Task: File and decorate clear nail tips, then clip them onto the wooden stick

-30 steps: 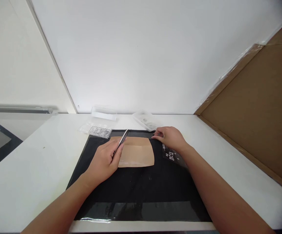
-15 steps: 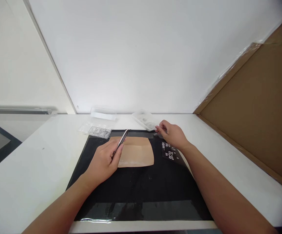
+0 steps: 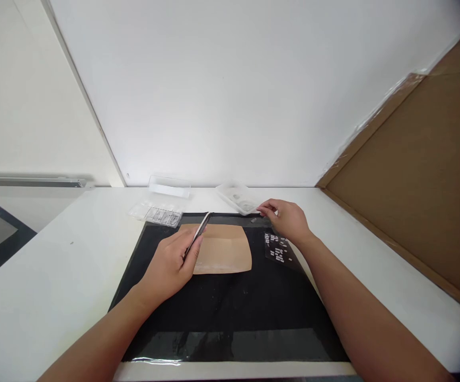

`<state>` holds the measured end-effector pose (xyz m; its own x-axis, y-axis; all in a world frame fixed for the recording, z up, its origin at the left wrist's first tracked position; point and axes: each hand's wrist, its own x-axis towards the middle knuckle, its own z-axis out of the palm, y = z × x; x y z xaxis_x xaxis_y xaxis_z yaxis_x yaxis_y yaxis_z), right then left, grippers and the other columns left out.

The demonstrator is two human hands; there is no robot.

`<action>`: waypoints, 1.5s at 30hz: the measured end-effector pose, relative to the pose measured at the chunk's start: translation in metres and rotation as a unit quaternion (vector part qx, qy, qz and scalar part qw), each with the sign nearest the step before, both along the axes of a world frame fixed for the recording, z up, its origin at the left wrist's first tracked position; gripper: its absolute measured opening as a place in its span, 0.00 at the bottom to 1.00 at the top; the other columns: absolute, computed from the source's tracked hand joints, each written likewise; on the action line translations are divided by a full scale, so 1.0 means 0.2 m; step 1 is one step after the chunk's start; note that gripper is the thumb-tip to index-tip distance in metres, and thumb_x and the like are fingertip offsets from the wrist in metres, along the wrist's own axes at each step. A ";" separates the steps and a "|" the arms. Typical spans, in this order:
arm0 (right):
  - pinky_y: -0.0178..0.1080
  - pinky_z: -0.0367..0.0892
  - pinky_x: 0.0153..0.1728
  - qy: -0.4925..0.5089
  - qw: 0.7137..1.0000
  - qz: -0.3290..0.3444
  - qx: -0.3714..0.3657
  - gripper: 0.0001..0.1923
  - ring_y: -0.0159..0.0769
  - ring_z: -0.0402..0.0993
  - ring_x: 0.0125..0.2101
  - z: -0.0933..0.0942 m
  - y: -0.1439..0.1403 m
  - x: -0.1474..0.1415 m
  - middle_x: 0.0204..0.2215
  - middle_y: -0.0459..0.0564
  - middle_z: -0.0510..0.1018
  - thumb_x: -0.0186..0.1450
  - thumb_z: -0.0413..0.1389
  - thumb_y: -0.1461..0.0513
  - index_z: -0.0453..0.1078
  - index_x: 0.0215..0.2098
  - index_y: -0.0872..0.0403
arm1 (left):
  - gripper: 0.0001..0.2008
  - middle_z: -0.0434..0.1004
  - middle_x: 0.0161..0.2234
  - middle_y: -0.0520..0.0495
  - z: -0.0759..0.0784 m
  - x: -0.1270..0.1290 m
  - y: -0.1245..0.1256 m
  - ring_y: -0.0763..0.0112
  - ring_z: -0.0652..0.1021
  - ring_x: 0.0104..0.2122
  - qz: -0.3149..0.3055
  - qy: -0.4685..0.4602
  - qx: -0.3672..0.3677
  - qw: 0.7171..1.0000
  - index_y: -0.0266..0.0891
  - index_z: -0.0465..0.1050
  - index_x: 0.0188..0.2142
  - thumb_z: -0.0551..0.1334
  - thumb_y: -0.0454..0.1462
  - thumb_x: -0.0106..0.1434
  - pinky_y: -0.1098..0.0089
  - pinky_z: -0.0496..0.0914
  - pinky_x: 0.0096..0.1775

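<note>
My left hand (image 3: 176, 254) is closed around a slim dark object with a pale edge (image 3: 201, 229), tilted up above the left part of a brown paper tray (image 3: 225, 249). Its exact kind does not show. My right hand (image 3: 287, 218) reaches to the far side of the black mat, thumb and forefinger pinched at the near right corner of a translucent shallow container (image 3: 235, 199). Whatever sits between those fingertips is too small to make out. Just below them lies a small clear piece (image 3: 253, 220). A dark card with white marks (image 3: 278, 248) rests under my right wrist.
A black mat (image 3: 222, 307) with a glossy clear covering lies on the white table (image 3: 54, 286). At the back left are a clear plastic box (image 3: 169, 187) and a clear sheet with dark markings (image 3: 162, 216). A cardboard panel (image 3: 413, 185) stands along the right side.
My right hand has shifted slightly to the right, uncovering more of the marked card and the small clear piece. My left hand keeps its hold almost unmoved.
</note>
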<state>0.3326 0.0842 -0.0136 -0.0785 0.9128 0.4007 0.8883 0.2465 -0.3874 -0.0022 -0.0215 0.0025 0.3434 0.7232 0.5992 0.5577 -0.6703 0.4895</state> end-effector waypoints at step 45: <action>0.53 0.65 0.59 -0.032 0.990 0.132 0.025 0.17 0.45 0.78 0.53 -0.11 0.01 -0.09 0.50 0.50 0.83 0.75 0.47 0.61 0.69 0.59 0.48 | 0.10 0.74 0.31 0.50 0.00 0.00 0.00 0.71 0.76 0.30 -0.005 0.008 -0.016 1.000 0.38 0.75 0.43 0.55 0.36 0.76 0.71 0.68 0.35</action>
<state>0.3149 0.0853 -0.0351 -0.3377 0.8368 0.4309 0.8130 0.4900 -0.3145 -0.0020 -0.0209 0.0033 0.3599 0.7384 0.5703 0.5592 -0.6600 0.5017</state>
